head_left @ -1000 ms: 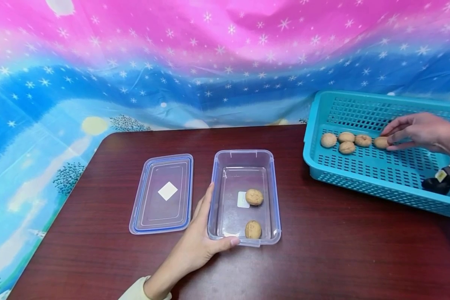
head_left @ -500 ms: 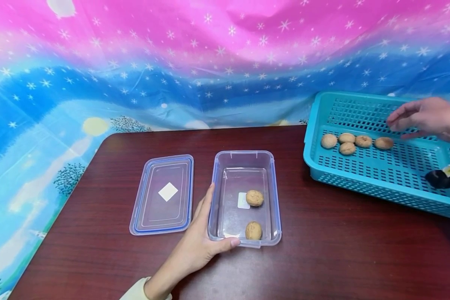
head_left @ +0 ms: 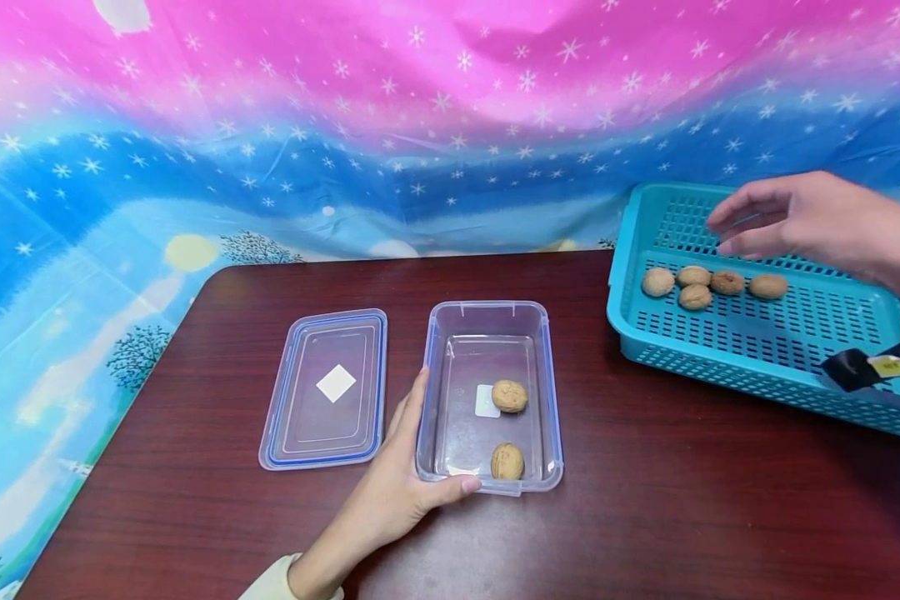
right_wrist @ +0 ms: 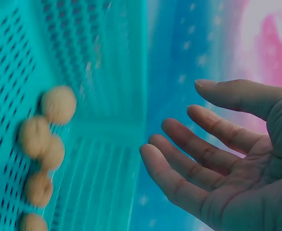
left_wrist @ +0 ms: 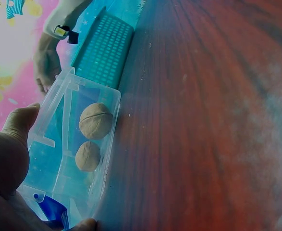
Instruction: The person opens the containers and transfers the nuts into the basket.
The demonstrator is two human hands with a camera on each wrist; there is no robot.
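Note:
My left hand [head_left: 393, 479] holds a clear plastic food container [head_left: 450, 317] at its near left corner, thumb along the front rim and fingers along the left side. Two walnuts lie in the container: one walnut [head_left: 509, 397] near a white label, the other walnut [head_left: 507, 461] by the near wall. Over the turquoise basket [head_left: 720, 377] my right hand [head_left: 817, 217] hovers with relaxed fingers; in the right wrist view its palm [right_wrist: 246, 192] shows bare. Several walnuts [head_left: 767, 287] sit on the basket floor below it, four of them bunched to the left.
A clear lid [head_left: 322, 425] with a blue seal and a white diamond label lies flat left of the container. The dark red-brown table [head_left: 630, 517] carries everything. Behind it hangs a snowflake-patterned cloth [head_left: 450, 167]. A black wrist device [head_left: 862, 368] overlaps the basket's front.
My right hand drew back from the rightmost walnut, leaving it in the basket, then rose and swung left above the basket. The left hand and container stay put.

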